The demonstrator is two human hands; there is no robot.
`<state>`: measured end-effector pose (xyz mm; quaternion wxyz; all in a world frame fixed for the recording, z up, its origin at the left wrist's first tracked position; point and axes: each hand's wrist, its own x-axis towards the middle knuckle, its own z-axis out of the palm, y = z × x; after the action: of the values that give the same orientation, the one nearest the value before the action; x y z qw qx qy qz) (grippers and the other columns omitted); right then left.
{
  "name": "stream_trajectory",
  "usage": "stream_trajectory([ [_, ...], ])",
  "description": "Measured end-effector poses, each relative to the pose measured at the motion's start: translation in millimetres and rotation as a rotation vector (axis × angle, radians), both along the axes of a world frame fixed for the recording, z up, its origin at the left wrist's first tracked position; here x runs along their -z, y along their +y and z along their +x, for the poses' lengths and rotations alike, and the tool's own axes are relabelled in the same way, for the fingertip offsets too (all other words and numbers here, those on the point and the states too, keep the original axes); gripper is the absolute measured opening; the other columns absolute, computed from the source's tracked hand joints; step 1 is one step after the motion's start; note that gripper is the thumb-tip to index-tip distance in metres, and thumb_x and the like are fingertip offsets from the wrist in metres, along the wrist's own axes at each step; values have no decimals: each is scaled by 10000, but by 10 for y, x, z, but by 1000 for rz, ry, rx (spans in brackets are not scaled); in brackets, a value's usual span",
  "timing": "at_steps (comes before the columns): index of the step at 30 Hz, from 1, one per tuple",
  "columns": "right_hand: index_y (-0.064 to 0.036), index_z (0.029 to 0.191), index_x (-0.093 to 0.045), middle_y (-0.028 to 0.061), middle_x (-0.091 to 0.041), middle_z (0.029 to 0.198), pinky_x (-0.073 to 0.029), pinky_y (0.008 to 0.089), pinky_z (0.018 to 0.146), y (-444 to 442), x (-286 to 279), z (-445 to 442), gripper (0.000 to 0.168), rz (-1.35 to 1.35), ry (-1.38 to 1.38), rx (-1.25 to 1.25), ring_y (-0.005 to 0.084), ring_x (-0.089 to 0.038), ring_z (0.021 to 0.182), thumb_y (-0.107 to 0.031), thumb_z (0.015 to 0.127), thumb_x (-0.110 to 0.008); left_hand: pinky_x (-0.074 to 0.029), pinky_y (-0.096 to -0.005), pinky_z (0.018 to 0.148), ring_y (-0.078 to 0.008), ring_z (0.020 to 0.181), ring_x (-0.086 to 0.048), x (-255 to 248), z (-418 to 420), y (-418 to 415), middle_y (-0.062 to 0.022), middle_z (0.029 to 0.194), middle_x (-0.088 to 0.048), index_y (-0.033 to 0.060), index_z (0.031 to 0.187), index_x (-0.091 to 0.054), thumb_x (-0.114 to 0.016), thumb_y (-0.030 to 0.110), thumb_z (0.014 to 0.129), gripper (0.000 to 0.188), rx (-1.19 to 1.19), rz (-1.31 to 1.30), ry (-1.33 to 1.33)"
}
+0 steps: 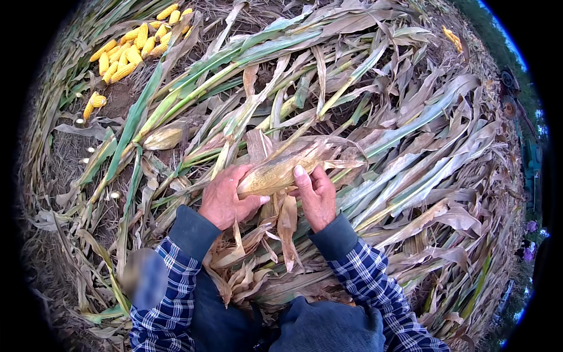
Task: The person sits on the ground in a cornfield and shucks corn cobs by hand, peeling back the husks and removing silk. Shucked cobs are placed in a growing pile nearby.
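Observation:
An ear of corn in its dry tan husk (pixel 277 174) lies across both hands, its tip pointing up and right. My left hand (pixel 228 196) grips the butt end, thumb along the near side. Around the upper part my right hand (pixel 314 193) closes, its thumb pressed on the husk and the fingers partly hidden. Loose husk leaves (pixel 288 229) hang and lie below the ear, in front of my knees. Farther left, another ear in its husk (pixel 165 138) rests among the cut stalks.
Husked yellow cobs (pixel 132 50) form a heap at the upper left, with a couple more cobs (pixel 93 103) nearer. Another small cob pile (pixel 452 38) lies at the far right. Felled corn stalks (pixel 198 94) and dry leaves (pixel 422 132) cover much of the ground.

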<state>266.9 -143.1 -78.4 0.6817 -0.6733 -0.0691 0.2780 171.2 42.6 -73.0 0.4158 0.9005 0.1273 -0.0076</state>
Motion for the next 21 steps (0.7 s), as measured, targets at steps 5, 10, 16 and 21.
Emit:
stream_trajectory([
  [5, 11, 1168, -592, 70, -658, 1024, -541, 277, 732, -155, 105, -82, 405, -11, 43, 26, 112, -619, 872, -357, 1026, -501, -461, -431, 930, -355, 1062, -584, 61, -3, -60, -166, 1126, -612, 46, 1283, -566, -808, 325, 736, 661, 21, 33, 19],
  [10, 17, 1096, -621, 47, -670, 941, -541, 269, 684, -15, 150, 28, 322, 15, 18, 47, 93, -615, 789, -274, 1008, -516, -448, -425, 975, -347, 1112, -575, 84, 27, -50, -167, 1167, -610, 46, 1300, -560, -795, 303, 750, 651, -52, 4, -50],
  [16, 18, 975, -636, 58, -631, 664, -479, 283, 569, 53, 303, -7, 236, -99, -201, 77, 94, -563, 585, -208, 909, -612, -413, -403, 1045, -341, 1217, -539, -17, 132, -119, -181, 1326, -566, 54, 1332, -545, -681, 361, 850, 587, 15, -7, -182],
  [21, 23, 917, -632, 104, -586, 599, -466, 317, 544, 244, 48, -116, 249, -175, -255, 108, 121, -526, 534, -216, 853, -646, -420, -363, 1017, -278, 1167, -577, -256, 391, -201, -179, 1233, -619, 8, 1274, -606, -603, 308, 933, 454, 76, -153, -224],
])
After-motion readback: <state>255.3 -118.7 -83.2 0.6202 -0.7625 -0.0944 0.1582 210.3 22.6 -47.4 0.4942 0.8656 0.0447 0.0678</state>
